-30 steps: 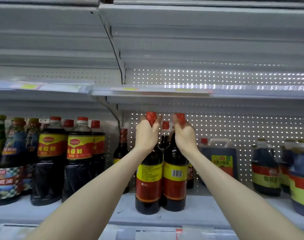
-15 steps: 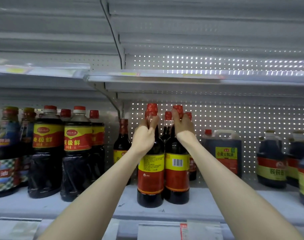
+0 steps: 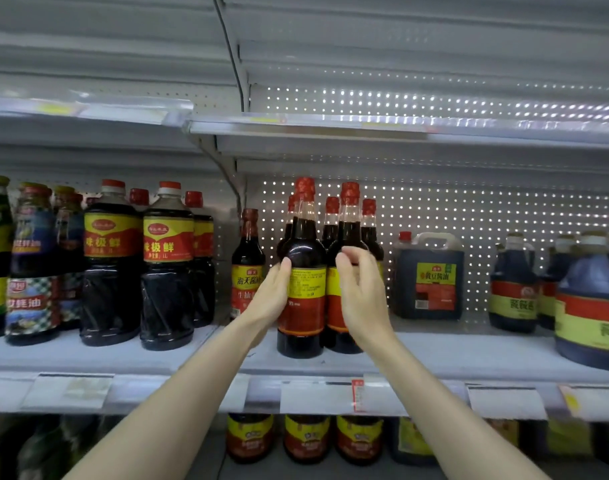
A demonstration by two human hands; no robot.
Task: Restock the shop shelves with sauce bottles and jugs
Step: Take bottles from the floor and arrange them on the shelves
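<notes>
Left front bottle: stands upright on the shelf, near its front edge, with the yellow and red label towards the camera.
Right front bottle: upright just beside it, shoulder to shoulder; I cannot tell if the two touch.
Rear bottles: the same red-capped kind, in a row directly behind the front pair.
Left hand: its fingers are nearly straight and lie flat against the left side of the left front bottle.
Right hand: its fingers are loosely curled in front of the right front bottle; it seems to hold nothing, and I cannot tell if it touches the glass.
Reason, as I judge: both bottles already carry their own weight, so the hands only steady and align them into the row.
Neighbours: a smaller bottle stands at the left and a handled jug at the right, each apart from the pair.
Difference from earlier: half a second ago both hands gripped the bottle necks just under the caps; now they have slid down to label height and the grip is released.
</notes>
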